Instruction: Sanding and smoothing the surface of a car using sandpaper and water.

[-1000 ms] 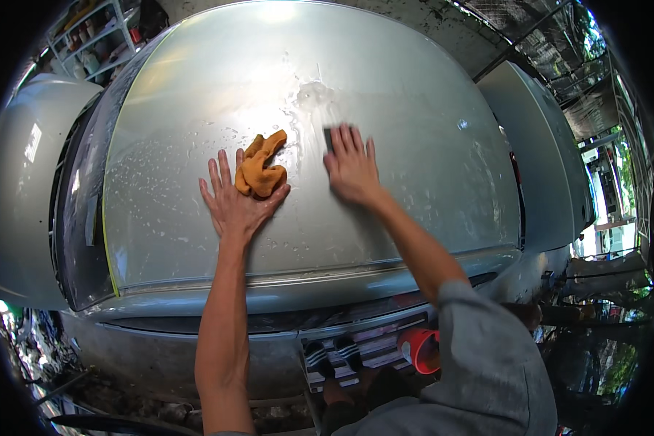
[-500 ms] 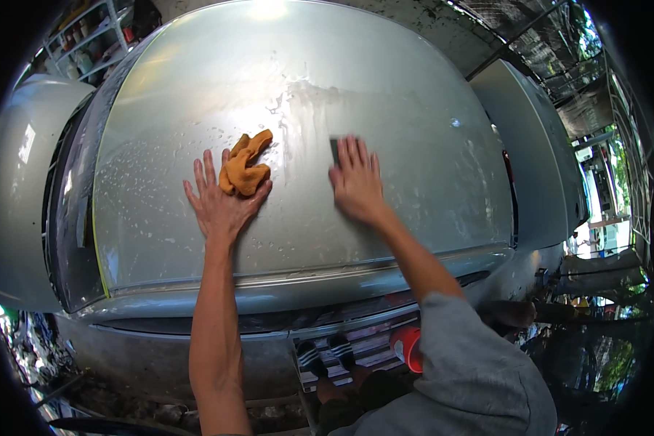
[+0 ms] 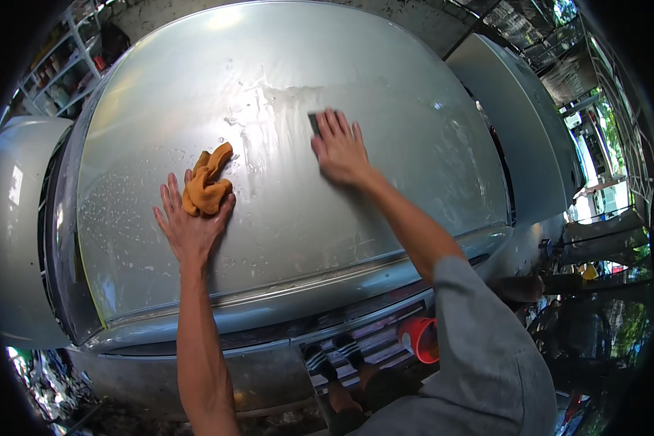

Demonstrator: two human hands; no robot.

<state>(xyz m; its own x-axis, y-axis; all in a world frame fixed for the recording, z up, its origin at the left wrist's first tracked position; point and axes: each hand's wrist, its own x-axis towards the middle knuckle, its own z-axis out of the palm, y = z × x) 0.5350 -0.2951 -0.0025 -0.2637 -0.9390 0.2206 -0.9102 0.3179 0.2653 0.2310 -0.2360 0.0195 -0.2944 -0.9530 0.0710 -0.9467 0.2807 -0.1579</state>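
Note:
A wet silver car roof (image 3: pixel 291 225) fills the middle of the view. My left hand (image 3: pixel 191 225) lies on it with fingers spread. Between its thumb and forefinger rests a crumpled orange cloth (image 3: pixel 208 190), touching the hand. Farther right, my right hand (image 3: pixel 343 149) presses a dark, flat piece of what looks like sandpaper (image 3: pixel 314 124) against the roof. Only the left edge of that piece shows; the fingers cover the rest. Water drops dot the roof's left side, and wet streaks run down its middle.
Below the roof edge, a red bucket (image 3: pixel 419 339) stands on a slatted platform (image 3: pixel 385 338) beside my feet. Yellow-green tape (image 3: pixel 89 280) lines the roof's windshield edge. Metal shelves (image 3: pixel 69 69) with containers stand at the far left.
My right hand has slid a little farther up the roof with the dark sheet. My left hand still lies beside the cloth. The whole view has shifted and tilted slightly.

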